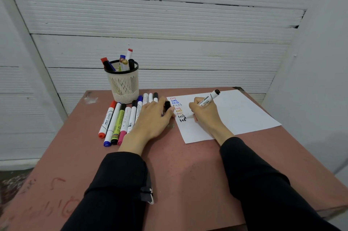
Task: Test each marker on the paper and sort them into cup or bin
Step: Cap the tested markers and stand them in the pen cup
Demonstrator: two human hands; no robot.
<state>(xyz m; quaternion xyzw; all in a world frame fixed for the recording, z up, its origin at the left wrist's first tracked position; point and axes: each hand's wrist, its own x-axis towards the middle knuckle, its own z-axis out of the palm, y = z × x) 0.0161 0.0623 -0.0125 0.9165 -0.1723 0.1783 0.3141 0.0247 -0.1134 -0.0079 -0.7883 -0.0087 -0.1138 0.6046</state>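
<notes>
Right hand (pixel 204 113) gripping marker (pixel 206 100) on paper (pixel 244 114), tip down-left, black tail up-right (reddish table (pixel 178 165), white panelled wall (pixel 169 23)). Left hand (pixel 152 117) beside paper, pinching black cap (pixel 167 106).

White paper (pixel 244 112) flat on table with coloured "test" lines at its left edge, white marker (pixel 207 100) tilted, tip on paper, capped markers (pixel 120 119) in row beside, mesh cup (pixel 123 84) upright holding several markers
</notes>
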